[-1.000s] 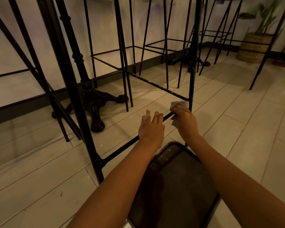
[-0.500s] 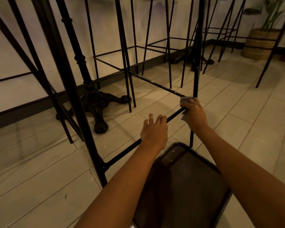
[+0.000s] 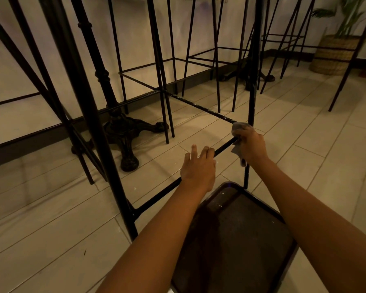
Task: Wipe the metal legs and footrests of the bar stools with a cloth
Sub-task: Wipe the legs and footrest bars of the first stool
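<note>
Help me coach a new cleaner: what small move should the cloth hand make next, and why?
Probably slide the cloth round the corner onto the side footrest. The right hand grips it where the front footrest meets the leg, and that side bar shows pale specks.

Before us the nearest stool's footrest (image 3: 156, 196) runs from near left to far right. Our left hand (image 3: 199, 172) rests on its middle. Our right hand (image 3: 251, 146) grips the cloth (image 3: 237, 126) at its far end, against the stool leg (image 3: 251, 92). Behind on the left stands a table base (image 3: 125, 134), with more stools (image 3: 156, 60) behind the footrest and a basket (image 3: 334, 56) far right. A panel (image 3: 237, 240) lies under our forearms.
</note>
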### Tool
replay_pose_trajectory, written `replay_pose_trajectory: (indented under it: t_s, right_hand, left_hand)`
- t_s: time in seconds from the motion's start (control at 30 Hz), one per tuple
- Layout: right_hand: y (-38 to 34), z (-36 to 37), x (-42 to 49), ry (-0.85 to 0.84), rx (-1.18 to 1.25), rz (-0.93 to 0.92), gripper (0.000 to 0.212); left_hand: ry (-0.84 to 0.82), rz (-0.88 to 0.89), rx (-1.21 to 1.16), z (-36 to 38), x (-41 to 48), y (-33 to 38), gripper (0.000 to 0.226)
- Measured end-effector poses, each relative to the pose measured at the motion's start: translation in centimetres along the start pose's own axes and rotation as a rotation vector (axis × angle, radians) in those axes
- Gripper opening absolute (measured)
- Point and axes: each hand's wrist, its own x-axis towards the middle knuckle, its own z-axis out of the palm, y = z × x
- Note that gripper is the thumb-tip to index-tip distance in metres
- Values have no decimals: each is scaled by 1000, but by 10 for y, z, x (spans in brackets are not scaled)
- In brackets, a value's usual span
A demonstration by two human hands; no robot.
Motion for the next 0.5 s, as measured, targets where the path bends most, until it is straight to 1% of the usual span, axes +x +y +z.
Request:
replay_pose_trajectory:
  t_s: [0.1,0.27,0.4,0.5]
  right_hand:
    - [-8,-3,-5,4,15,17,31]
    - [-14,-7,-8,-69,-69,43,36]
    - [-10,-9,2,-93,-36,119,36]
    - [-10,-8,3,-102,-22,136,36]
  left_hand:
    - [3,2,12,1,0,1,50]
    - [-7,19,49,2,1,0,47]
    - [-9,28,55,4,2,-2,45]
    - [-2,19,25,3,2,-2,47]
